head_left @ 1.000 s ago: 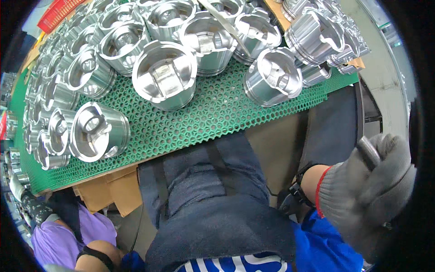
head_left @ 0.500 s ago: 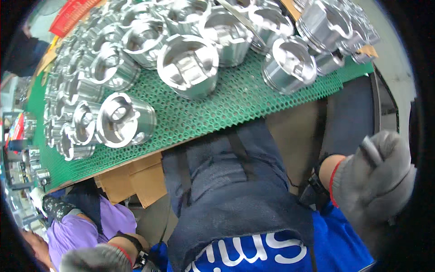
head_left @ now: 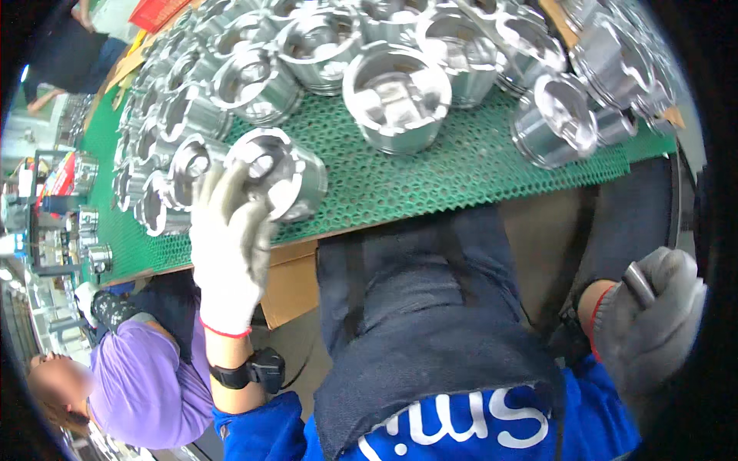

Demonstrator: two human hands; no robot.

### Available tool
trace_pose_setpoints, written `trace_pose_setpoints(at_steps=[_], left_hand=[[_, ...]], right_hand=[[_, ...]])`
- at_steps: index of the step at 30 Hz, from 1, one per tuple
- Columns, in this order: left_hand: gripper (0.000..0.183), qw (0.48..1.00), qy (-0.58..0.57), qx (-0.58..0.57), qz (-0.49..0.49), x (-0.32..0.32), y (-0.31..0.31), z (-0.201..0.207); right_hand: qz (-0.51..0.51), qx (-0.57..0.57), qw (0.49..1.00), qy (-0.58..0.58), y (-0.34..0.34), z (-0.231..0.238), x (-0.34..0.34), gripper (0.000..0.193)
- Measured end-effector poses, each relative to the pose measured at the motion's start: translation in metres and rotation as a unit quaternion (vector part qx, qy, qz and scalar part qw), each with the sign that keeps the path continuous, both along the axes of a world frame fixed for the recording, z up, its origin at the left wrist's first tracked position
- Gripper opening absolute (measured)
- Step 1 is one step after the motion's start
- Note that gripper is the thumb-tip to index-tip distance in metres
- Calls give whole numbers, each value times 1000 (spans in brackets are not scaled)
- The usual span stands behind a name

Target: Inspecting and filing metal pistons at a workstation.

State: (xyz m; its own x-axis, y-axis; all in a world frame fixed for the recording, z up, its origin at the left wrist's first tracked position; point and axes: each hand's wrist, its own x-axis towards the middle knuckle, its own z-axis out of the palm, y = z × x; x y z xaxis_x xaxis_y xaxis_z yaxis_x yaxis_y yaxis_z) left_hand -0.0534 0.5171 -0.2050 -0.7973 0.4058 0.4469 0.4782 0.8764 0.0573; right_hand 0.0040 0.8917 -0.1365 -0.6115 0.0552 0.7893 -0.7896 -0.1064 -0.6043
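My left hand (head_left: 229, 250), in a white knit glove, reaches up to the table's near edge. Its fingers are stretched and apart at the open face of a shiny metal piston (head_left: 306, 180) that lies tilted toward the left; they overlap its rim, but how firmly they touch is unclear. Off to the right, away from the table, my right hand (head_left: 653, 315) wears a greyish glove and is closed round a short metal pin (head_left: 639, 284), whose end sticks out past the fingers. Another piston (head_left: 398, 100) stands open side up near the middle of the table.
Many pistons crowd the green perforated mat (head_left: 430, 180). One piston (head_left: 553, 123) leans at the right, near stacked ones. Cardboard (head_left: 292, 288) hangs under the edge. A co-worker in a purple top (head_left: 150, 384) sits at the left; a red basket (head_left: 157, 11) is far left.
My left hand has risen from the lower left to the nearest piston at the table edge. The view has shifted, so the table contents appear further right. My right hand still holds the metal pin.
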Motion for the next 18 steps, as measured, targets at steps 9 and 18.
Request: trace_pose_setpoints(at_steps=[9,18], left_hand=[[33,976,48,212,3,-24,20,-10],[13,969,13,239,-62,-35,25,-9]], right_hand=[[103,448,855,-239,-81,-69,-84,50],[-159,511,843,59,-106,-97,-105,38]])
